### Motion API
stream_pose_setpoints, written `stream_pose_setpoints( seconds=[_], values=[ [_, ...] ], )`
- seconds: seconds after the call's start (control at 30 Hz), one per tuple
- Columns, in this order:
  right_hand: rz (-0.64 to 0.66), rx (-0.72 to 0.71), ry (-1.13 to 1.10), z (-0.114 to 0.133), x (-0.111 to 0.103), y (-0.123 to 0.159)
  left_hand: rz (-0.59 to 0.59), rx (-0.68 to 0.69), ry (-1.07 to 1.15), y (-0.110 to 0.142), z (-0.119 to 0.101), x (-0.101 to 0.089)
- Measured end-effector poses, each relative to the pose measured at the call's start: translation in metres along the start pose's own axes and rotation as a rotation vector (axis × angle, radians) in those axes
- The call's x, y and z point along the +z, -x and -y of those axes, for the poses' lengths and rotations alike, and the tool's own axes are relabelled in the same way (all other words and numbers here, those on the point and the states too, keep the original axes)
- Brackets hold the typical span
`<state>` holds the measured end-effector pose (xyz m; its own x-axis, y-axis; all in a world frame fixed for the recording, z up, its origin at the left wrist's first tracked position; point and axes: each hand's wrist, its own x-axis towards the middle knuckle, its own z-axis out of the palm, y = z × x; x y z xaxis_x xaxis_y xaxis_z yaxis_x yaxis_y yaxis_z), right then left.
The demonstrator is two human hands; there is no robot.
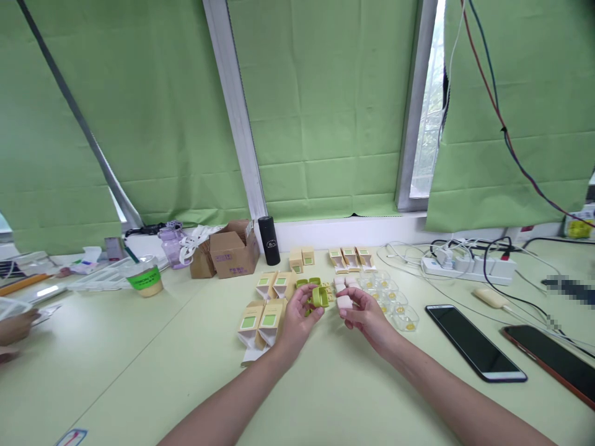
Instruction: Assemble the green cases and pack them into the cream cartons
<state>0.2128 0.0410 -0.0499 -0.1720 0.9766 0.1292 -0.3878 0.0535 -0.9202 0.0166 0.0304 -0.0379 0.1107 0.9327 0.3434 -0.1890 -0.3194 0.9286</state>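
Note:
A small green open-topped plastic holder (320, 297) is gripped by my left hand (300, 316), its opening tilted to face me. My right hand (365, 316) pinches a pale pink rounded block (344, 302) close beside it, a small gap apart. More pale pink blocks (351, 282) lie just behind my right fingers, with small yellow pieces (326, 288) next to them. Other green holders (314, 281) stand behind my left hand. Right of my right hand are several clear plastic cups (398, 305) with yellow centres. Cream cartons with green labels (271, 316) stand left of my left hand.
Open cartons (351, 259) stand at the back. A black bottle (268, 240) and brown cardboard box (235, 249) are back left, near a drink cup (145, 277). Two phones (474, 341) and a power strip (467, 269) with cables lie right. Another person's hand (18, 327) is far left.

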Motion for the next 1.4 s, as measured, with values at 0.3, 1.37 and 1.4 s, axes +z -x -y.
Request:
stream_pose_setpoints(
  seconds=[0.3, 1.37, 1.4],
  values=[
    [-0.074, 0.077, -0.038, 0.003, -0.001, -0.002, -0.022, 0.017, -0.073, 0.001, -0.002, 0.002],
    [0.027, -0.058, 0.227, 0.014, 0.009, 0.006, -0.061, -0.022, -0.347, 0.008, -0.006, 0.008],
    [0.031, -0.061, 0.231, 0.014, 0.008, 0.005, -0.057, -0.016, -0.352, 0.008, -0.006, 0.008]
  ],
)
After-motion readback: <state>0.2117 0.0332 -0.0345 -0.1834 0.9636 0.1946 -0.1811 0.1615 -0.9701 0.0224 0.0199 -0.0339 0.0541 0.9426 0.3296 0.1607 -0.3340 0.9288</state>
